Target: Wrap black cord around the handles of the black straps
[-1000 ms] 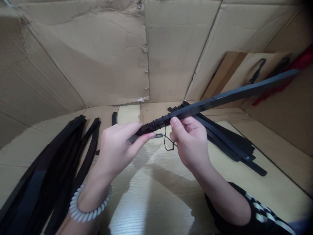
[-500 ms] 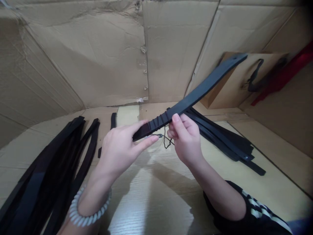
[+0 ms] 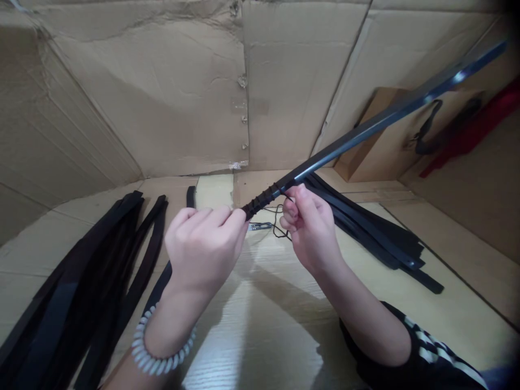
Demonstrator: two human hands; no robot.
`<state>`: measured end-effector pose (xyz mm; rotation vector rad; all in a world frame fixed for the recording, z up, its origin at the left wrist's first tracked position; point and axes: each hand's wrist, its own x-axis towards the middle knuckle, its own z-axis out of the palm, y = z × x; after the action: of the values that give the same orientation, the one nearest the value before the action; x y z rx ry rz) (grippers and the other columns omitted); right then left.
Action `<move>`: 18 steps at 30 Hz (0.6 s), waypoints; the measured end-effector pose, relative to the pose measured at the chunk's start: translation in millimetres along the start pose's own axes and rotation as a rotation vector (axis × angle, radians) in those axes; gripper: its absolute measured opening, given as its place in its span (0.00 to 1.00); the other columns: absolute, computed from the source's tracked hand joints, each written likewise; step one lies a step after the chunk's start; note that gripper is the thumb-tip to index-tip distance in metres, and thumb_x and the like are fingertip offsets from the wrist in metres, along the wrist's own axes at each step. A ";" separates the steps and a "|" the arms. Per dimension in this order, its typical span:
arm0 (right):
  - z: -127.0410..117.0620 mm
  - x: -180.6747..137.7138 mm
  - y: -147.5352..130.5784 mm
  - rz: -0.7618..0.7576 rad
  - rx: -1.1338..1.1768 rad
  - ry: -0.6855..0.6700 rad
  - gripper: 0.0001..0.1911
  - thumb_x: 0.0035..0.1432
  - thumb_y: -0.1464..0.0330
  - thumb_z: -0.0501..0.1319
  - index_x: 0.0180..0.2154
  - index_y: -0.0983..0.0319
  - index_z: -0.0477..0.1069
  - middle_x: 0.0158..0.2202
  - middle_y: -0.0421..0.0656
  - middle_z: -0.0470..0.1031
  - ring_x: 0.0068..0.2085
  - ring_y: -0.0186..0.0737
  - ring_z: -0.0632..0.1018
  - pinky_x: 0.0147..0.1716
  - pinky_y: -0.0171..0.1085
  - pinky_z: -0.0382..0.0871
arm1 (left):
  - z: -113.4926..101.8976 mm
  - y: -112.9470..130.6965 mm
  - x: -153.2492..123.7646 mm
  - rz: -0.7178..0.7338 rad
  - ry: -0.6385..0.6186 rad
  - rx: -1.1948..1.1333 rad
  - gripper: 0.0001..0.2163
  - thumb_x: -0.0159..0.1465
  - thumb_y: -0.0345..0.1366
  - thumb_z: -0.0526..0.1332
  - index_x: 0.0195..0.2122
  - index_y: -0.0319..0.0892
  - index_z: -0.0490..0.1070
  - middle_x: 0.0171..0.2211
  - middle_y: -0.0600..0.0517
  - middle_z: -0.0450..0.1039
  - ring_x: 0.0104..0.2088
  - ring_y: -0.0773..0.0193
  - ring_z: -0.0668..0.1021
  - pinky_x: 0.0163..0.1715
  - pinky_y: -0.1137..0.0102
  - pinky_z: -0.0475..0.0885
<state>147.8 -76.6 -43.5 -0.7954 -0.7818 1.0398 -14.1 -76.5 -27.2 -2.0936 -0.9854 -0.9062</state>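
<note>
My left hand (image 3: 207, 252), a pale coiled band round its wrist, is closed around the lower end of a long black strip (image 3: 357, 135). The strip slants up to the right, narrow edge towards me, its far end high at the right. Several turns of black cord (image 3: 262, 199) wrap around it just beyond my left fist. My right hand (image 3: 311, 227) is closed in a pinch on the cord, right beneath the last turn. More cord lies loosely looped on the table between my hands, beside small thread snips (image 3: 260, 226).
Several dark strips (image 3: 60, 303) lie in a pile at the left. Another pile of black strips (image 3: 365, 227) lies at the right. A brown paper bag (image 3: 369, 146) with a dark handle leans by the cardboard wall (image 3: 187, 97). Something red (image 3: 471, 130) hangs at the right.
The strip has turned from its flat face to its narrow edge, its far end reaching further right. My left hand has rolled over into a fist around it; my right hand stays nearly in place.
</note>
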 end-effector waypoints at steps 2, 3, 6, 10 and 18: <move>1.1 -0.6 -0.3 0.001 -0.002 0.021 0.24 0.46 0.54 0.72 0.22 0.63 0.63 0.19 0.31 0.54 0.20 0.23 0.53 0.17 0.30 0.45 | -0.8 1.5 0.7 0.019 0.016 0.034 0.15 0.63 0.35 0.62 0.19 0.43 0.64 0.16 0.56 0.64 0.19 0.65 0.66 0.23 0.66 0.58; 1.4 -0.7 -0.7 -0.002 -0.005 0.036 0.25 0.45 0.54 0.73 0.21 0.62 0.61 0.19 0.31 0.53 0.19 0.23 0.52 0.17 0.30 0.44 | -1.1 1.9 0.9 0.026 0.026 0.047 0.15 0.63 0.34 0.62 0.19 0.44 0.63 0.16 0.55 0.64 0.20 0.64 0.66 0.23 0.65 0.58; 2.1 -0.8 -2.9 0.000 -0.027 0.050 0.27 0.45 0.55 0.73 0.20 0.61 0.58 0.17 0.30 0.49 0.19 0.23 0.50 0.16 0.31 0.42 | -0.6 0.3 0.7 0.015 0.012 0.031 0.14 0.63 0.32 0.61 0.19 0.44 0.64 0.17 0.55 0.64 0.20 0.63 0.67 0.24 0.65 0.58; 3.2 -3.6 -6.3 0.007 -0.018 0.013 0.25 0.45 0.56 0.73 0.21 0.61 0.59 0.17 0.28 0.47 0.19 0.23 0.48 0.16 0.31 0.42 | 1.2 -10.9 2.2 -0.173 -0.207 -0.276 0.09 0.60 0.42 0.66 0.34 0.42 0.73 0.29 0.51 0.75 0.26 0.63 0.74 0.25 0.68 0.64; 3.8 -7.1 -1.8 -0.032 -0.005 -0.013 0.26 0.47 0.57 0.72 0.20 0.60 0.56 0.16 0.28 0.48 0.18 0.22 0.49 0.17 0.30 0.44 | 1.7 -28.0 6.7 -0.405 -0.675 -1.078 0.12 0.66 0.44 0.59 0.31 0.40 0.74 0.24 0.54 0.75 0.18 0.69 0.74 0.18 0.74 0.67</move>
<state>143.2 -83.0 -41.4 -0.7785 -0.8055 1.0156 -33.4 -58.4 -15.7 -3.3267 -1.5043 -1.0865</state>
